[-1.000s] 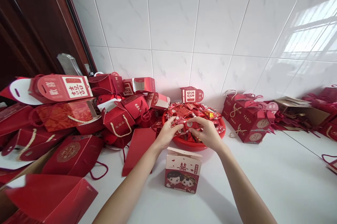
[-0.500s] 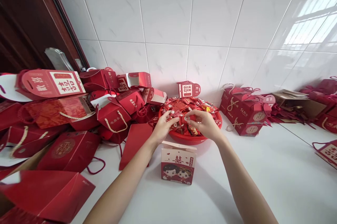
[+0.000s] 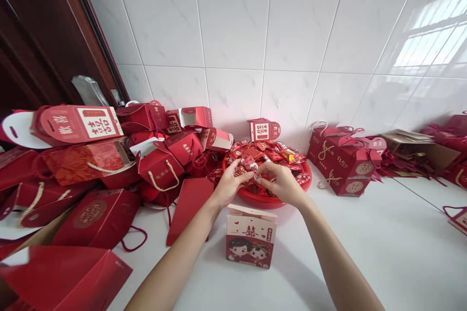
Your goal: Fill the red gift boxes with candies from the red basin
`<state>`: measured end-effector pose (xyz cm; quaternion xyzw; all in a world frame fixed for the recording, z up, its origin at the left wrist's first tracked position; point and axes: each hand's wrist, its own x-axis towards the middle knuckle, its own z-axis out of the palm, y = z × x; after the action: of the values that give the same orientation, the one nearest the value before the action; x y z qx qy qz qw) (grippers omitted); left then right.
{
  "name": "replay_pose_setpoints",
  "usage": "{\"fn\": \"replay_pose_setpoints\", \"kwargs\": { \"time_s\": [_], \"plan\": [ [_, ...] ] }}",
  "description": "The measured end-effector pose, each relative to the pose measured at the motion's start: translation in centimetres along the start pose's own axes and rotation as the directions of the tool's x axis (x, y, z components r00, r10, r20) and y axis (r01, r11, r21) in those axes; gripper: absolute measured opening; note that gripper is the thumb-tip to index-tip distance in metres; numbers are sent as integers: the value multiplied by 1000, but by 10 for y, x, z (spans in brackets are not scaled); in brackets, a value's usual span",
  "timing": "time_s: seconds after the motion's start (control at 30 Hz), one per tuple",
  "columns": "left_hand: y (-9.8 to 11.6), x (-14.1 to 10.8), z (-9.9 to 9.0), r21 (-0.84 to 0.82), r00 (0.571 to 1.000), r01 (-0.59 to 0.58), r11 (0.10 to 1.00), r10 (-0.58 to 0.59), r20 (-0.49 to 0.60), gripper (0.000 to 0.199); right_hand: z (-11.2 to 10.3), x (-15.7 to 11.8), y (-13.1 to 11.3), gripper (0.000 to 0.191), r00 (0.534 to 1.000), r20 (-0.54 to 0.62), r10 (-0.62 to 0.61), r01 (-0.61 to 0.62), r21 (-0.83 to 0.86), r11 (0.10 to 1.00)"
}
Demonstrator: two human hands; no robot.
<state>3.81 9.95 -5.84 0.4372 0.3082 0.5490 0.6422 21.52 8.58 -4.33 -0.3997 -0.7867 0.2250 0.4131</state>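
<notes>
Both hands are over a red plastic basin heaped with red-wrapped candies. My left hand is closed, thumb toward fingers, on a wrapped candy at its fingertips. My right hand meets it there, thumb and fingers pinched together. Whatever the right fingertips grip is too small and too covered to name. Just in front of the basin, between my forearms, a small cream-and-red paper box with two cartoon figures stands upright, its top flaps raised.
Many red gift boxes are piled on the left. A flat red box lies beside my left forearm. Behind the basin a red box leans at the tiled wall. Stacked red boxes and an open brown carton stand right.
The whole scene sits slightly lower in view as the camera has tilted. My right fingertips have come closer to the left ones, and the candy at them shows at a different angle.
</notes>
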Motion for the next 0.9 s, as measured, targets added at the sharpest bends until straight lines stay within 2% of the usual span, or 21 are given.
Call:
{"fn": "replay_pose_setpoints", "kwargs": {
  "time_s": [0.07,0.23,0.3,0.37,0.53,0.67,0.8,0.9],
  "plan": [
    [0,0,0,-19,1000,18,1000,-19,-14,63,-12,0,0,14,999,-42,12,-11,21,1000],
    [1,3,0,-81,998,6,997,-11,-62,57,-60,-7,9,21,951,-294,94,-89,29,996],
    [1,4,1,-85,997,-13,996,6,-80,56,-74,-10,15,20,940,-325,106,-112,1,994],
    [2,7,2,-80,995,-19,997,12,-94,57,-81,-12,21,17,947,-296,124,-144,-49,988],
    [0,9,3,-70,994,-15,997,7,-105,60,-79,-6,25,13,964,-149,219,-254,-285,924],
    [-1,8,3,-87,997,-38,995,31,-77,57,-68,2,25,23,961,-121,247,-274,-471,838],
    [-2,8,1,-69,996,-13,998,7,-89,58,-56,6,32,38,961,-73,266,-261,-551,793],
    [-1,7,1,-60,997,-13,998,9,-76,60,-50,6,41,44,969,-48,242,-227,-563,795]
  ]
}}
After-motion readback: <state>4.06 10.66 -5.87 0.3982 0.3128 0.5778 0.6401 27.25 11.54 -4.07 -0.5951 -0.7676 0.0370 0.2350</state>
